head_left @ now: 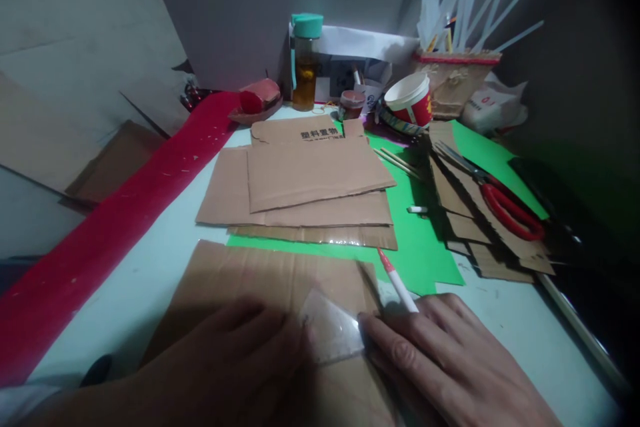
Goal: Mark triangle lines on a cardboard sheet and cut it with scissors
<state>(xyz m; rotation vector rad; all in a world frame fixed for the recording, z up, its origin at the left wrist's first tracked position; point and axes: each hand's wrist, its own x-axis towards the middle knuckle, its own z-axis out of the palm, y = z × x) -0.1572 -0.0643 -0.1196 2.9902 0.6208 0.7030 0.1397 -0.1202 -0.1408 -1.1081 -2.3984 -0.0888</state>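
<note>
A brown cardboard piece (235, 273) lies before me, with a clear plastic set square (333, 330) on it. My left hand (245, 353) rests on the cardboard, its fingertips closed at the set square's left edge. At the other edge, the fingertips of my right hand (435, 353) touch the plastic. A white marker (400, 288) with a red tip sticks up from between the right hand's fingers, pointing away from the cardboard piece. Beyond it lie stacked cardboard pieces (315, 170), the top one printed with dark characters. Part of the set square is hidden under my fingers.
Green paper (425, 260) lies under the stack. Red-handled scissors (510, 213) rest on cardboard scraps (467, 223) at right. A red strip (125, 220) runs along the left edge. Behind stand a bottle (306, 67), a paper cup (410, 99) and a holder (450, 80) with straws.
</note>
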